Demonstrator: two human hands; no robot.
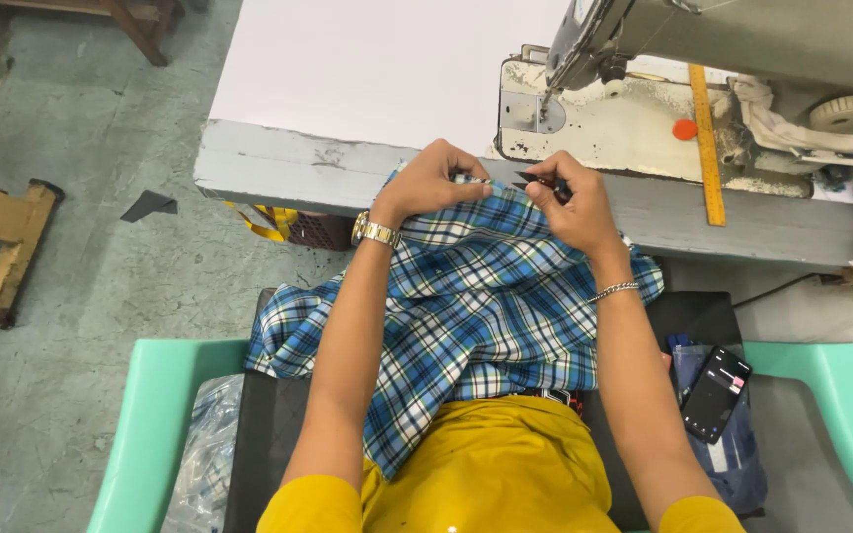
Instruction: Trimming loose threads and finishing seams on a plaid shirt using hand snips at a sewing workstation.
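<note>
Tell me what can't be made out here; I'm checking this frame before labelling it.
- Small dark tool, head view: mostly hidden by the right hand; kind unclear.
- Plaid fabric edge pinched by the left hand: covered by fingers.
- Sewing machine: top cut off by the frame edge; needle too small.

— What holds all the things up?

— A big white table [367,69] with a grey, worn front edge. A sewing machine [644,109] sits on its right part. A long yellow ruler [707,148] lies by the machine. A bit of the blue checked cloth [466,286] rests on the table's edge.

— And lower down?

— A green bench [150,395] with a dark cushion [259,444]. A black phone [715,393] and a clear plastic bag [199,454] lie on it.
</note>
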